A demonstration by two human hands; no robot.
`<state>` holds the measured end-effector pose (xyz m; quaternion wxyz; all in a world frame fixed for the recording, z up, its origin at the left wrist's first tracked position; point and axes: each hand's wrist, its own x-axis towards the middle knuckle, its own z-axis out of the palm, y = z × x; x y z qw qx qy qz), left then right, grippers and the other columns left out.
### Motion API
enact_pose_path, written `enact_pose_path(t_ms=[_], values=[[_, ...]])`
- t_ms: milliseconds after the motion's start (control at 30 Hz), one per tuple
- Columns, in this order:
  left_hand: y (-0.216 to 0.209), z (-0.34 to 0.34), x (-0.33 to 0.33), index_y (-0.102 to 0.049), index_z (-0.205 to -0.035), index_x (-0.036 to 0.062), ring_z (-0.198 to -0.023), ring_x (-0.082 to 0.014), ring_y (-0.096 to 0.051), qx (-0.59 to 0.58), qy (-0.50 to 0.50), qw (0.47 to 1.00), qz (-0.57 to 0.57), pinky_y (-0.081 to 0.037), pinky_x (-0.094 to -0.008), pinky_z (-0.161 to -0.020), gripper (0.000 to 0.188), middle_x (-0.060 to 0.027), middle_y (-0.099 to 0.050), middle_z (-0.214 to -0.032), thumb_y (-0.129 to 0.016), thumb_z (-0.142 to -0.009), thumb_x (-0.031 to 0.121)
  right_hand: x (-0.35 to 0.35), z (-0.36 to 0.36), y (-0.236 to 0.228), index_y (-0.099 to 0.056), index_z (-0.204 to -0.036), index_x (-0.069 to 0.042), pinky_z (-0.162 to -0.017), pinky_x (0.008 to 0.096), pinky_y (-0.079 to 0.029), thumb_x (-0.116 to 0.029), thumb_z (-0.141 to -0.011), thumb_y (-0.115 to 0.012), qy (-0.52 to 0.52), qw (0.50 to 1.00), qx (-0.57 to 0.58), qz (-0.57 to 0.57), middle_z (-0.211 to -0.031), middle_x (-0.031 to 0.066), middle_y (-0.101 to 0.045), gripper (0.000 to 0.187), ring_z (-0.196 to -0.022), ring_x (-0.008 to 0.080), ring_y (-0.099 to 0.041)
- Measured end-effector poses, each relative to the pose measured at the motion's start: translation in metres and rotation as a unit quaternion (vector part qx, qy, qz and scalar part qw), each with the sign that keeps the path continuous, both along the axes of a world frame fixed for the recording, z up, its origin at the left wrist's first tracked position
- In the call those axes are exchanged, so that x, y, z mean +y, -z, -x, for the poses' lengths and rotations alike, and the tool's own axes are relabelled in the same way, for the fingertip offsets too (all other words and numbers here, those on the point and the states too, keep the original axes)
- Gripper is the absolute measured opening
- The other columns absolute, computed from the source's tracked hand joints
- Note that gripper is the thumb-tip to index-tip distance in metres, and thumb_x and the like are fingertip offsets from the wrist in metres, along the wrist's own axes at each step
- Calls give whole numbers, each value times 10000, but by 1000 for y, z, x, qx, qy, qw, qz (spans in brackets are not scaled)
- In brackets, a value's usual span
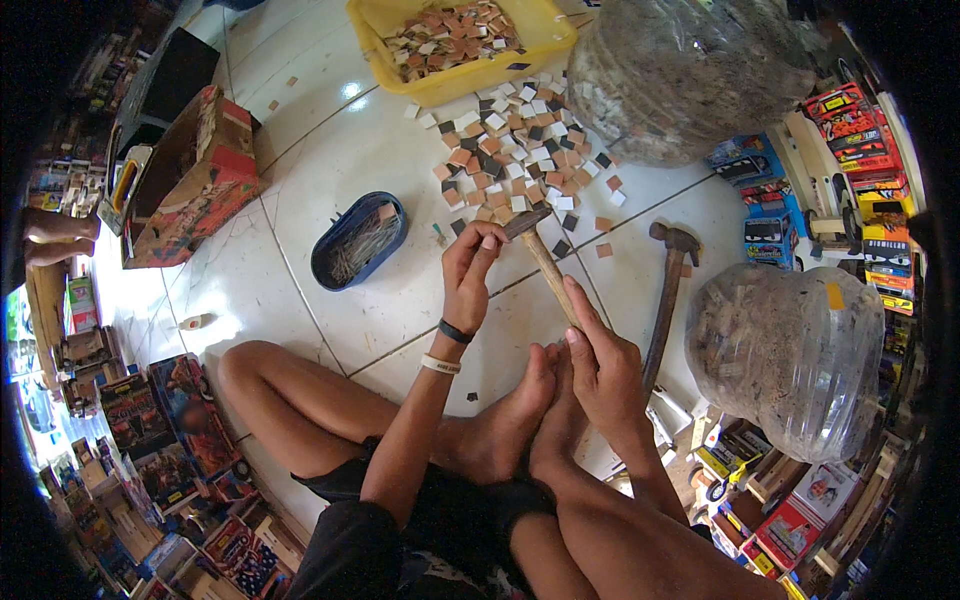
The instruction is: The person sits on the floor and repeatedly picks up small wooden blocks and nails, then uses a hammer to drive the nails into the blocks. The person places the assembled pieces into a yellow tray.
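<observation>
Wood-handled hammer (541, 255), held above the tiled floor (250, 312), is prob. stiff & head-heavy, so we'd hold low on its handle (554, 280); our L fingers (484, 257) pinch the head (525, 222), R fingers (588, 312) grip the handle.

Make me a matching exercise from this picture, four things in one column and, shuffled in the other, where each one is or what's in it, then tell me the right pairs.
Column one
1. Pale-handled hammer
2. Dark-handled hammer
3. Blue oval container
4. Yellow tub

Column two
A. Holds a heap of small squares
B. Handle in the right hand, head at the left hand's fingertips
C. Holds thin, nail-like pieces
D. Lies on the floor, to the right of the right hand

Right pairs: 1-B, 2-D, 3-C, 4-A
</observation>
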<state>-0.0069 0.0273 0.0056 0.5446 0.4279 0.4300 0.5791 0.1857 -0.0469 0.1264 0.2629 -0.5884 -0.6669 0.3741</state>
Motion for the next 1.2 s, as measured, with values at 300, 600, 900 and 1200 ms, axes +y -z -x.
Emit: enact_pose_path(t_ms=[300,600,900,1200], values=[[-6,21,-5,-734,-1135,-26,-1035,-171,-714,65,65,996,6,-559,-303,-908,142,-91,-767,-1087,-625,-1050,8,0,-1,-1,-457,-1610,-151,-846,478,-587,-58,-1054,-547,5,1000,11,7,-1255,275,-710,570,-1048,453,-728],[-6,13,-7,-781,-1085,-46,-1018,-210,-764,8,91,995,38,-608,-333,-893,138,-128,-806,-1036,-676,-1010,4,-8,-7,-2,-467,-1606,-159,-808,443,-581,-78,-1055,-543,54,997,18,53,-1269,263,-709,562,-903,410,-741],[-12,-45,-49,-801,-1075,-9,-970,-166,-747,57,114,990,52,-604,-314,-869,154,-92,-813,-1045,-665,-1006,-33,-45,-32,1,-469,-1602,-118,-892,455,-557,-102,-1058,-526,139,978,2,156,-1292,293,-686,546,-971,386,-731],[-14,-43,-56,-815,-1072,16,-925,-138,-759,72,168,982,53,-608,-293,-865,187,-94,-822,-1014,-699,-948,-63,-67,-39,11,-464,-1595,-54,-1172,440,-415,-87,-1056,-501,153,977,50,136,-1546,249,-551,541,-1410,409,-553]])
